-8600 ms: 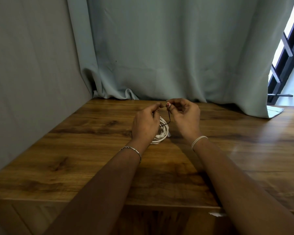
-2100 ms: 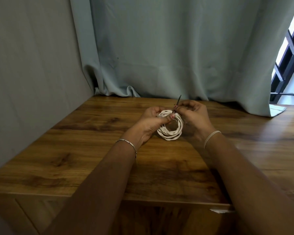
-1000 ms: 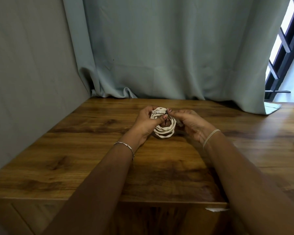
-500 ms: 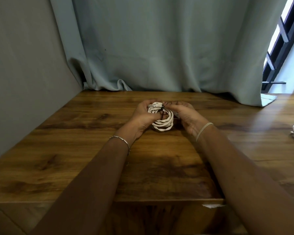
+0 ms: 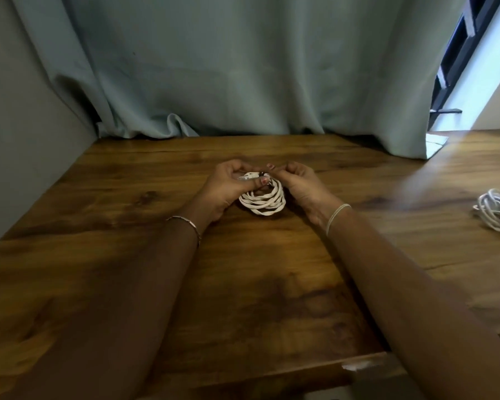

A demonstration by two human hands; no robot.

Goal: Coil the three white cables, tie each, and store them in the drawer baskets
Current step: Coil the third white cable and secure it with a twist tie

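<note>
White coiled cable (image 5: 263,202) rests mid-counter (image 5: 122,226). The left hand (image 5: 228,188) pinches its top so the loops cannot spring apart, and the right hand (image 5: 299,184) pinches just beside, probably to fasten it.

Wooden desk (image 5: 257,278), dark grain, wall along its left side. Curtain (image 5: 243,82) hem rests on the back edge. Loose white cable bundle (image 5: 497,213) lies far right. Coiled white cable (image 5: 264,201) mid-desk, lowest loops at the surface; contact unclear. Pale chip on front edge.
</note>
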